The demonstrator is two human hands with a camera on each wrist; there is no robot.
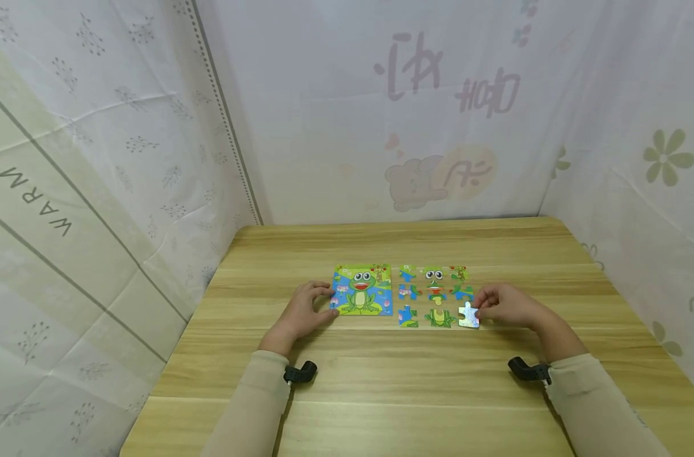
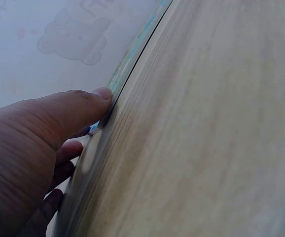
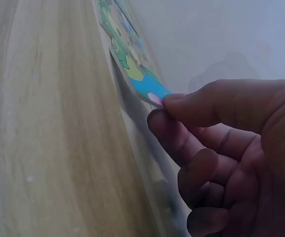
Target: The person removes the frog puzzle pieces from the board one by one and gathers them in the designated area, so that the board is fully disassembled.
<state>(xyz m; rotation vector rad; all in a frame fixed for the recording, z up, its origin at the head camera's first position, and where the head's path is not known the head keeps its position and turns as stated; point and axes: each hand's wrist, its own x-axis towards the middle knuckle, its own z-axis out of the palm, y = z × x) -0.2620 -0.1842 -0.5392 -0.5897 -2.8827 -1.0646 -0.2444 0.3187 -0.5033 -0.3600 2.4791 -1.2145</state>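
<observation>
A square frog picture board (image 1: 363, 291) lies flat on the table. My left hand (image 1: 302, 311) rests at its left side, fingers touching the left edge and thumb at the near corner; in the left wrist view the thumb (image 2: 78, 111) lies against the board's edge. To the right, several loose jigsaw pieces of a frog picture are laid out in spaced rows. My right hand (image 1: 507, 306) pinches the jigsaw piece (image 1: 469, 315) at the near right of that group. In the right wrist view this piece (image 3: 145, 86) is tilted, its outer end raised between thumb and index finger.
The frog-eyes piece (image 1: 434, 275) and the frog-feet piece (image 1: 439, 318) are in the middle column. All lie on a wood-grain table (image 1: 381, 381). Printed cloth (image 1: 335, 127) hangs behind and at both sides. Each wrist wears a black camera mount (image 1: 301, 372).
</observation>
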